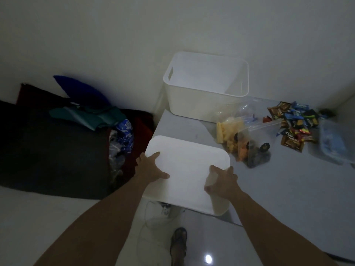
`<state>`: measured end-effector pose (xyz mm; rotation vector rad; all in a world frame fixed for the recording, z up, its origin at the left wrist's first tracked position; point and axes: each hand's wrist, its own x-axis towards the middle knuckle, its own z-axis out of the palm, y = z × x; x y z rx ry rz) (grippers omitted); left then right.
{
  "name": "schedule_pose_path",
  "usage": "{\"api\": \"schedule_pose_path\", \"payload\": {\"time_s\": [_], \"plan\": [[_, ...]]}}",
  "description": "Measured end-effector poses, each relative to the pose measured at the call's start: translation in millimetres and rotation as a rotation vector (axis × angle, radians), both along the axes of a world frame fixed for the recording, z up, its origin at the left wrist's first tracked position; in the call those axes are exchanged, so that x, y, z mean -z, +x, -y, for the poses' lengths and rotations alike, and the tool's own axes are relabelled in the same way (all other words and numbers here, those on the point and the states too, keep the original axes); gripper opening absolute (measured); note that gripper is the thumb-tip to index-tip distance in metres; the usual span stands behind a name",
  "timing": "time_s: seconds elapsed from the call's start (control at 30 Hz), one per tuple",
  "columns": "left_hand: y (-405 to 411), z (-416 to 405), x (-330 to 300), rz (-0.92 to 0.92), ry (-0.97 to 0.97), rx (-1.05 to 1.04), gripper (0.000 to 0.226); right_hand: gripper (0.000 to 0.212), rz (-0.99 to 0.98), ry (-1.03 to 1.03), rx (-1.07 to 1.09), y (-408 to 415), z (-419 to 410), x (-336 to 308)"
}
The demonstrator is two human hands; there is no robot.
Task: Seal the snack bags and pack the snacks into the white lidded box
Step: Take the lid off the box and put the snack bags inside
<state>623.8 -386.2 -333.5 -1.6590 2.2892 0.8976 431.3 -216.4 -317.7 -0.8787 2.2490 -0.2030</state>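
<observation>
The white box (201, 104) stands open and empty at the back of the grey table (278, 189), against the wall. Its white lid (188, 169) lies at the table's near left corner, partly over the edge. My left hand (148, 169) holds the lid's left edge, thumb on top. My right hand (222, 182) grips the lid's right side, thumb on top. Clear zip bags of yellow, orange and dark snacks (247, 141) lie to the right of the lid. A heap of small wrapped snack packets (295, 121) sits further right.
A clear plastic bag (332, 141) lies at the table's right end. Left of the table is a dark pile of bedding and clothes (67, 141) on the floor. A cable and plug (165, 210) lie under the table edge. My sandalled foot (178, 240) stands below.
</observation>
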Motion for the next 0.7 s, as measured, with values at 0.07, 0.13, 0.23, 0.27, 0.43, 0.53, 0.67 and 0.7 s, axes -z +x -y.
{"api": "schedule_pose_path", "payload": {"time_s": [0.07, 0.13, 0.23, 0.27, 0.43, 0.53, 0.67, 0.7], "plan": [[-5.1, 2.1, 5.7, 0.054, -0.007, 0.011, 0.104, 0.062, -0.009, 0.011, 0.000, -0.6, 1.3, 6.7], [-8.8, 3.5, 8.7, 0.078, -0.019, 0.013, 0.104, 0.059, -0.023, 0.015, -0.004, -0.7, 2.5, 11.4], [-14.1, 5.2, 12.3, 0.117, 0.003, 0.032, 0.103, 0.055, -0.033, 0.029, -0.013, -1.0, 5.7, 11.5], [-16.0, 6.2, 12.7, 0.130, 0.015, 0.032, 0.103, 0.055, -0.030, 0.039, -0.016, -2.0, 7.0, 10.2], [-41.4, 11.4, -2.9, 0.254, -0.040, 0.090, 0.102, 0.077, 0.016, 0.072, -0.012, -22.8, 10.1, -5.2], [-71.3, 13.2, -25.4, 0.105, -0.059, 0.103, 0.101, 0.063, -0.050, 0.002, -0.031, -44.3, 18.3, -33.3], [-123.8, 8.4, -59.3, -0.302, -0.004, 0.118, 0.081, 0.031, -0.220, -0.136, -0.041, -78.4, 30.6, -81.8], [-138.0, 4.4, -68.5, -0.363, 0.001, 0.139, 0.073, 0.020, -0.228, -0.162, -0.019, -87.6, 30.9, -94.2]]}}
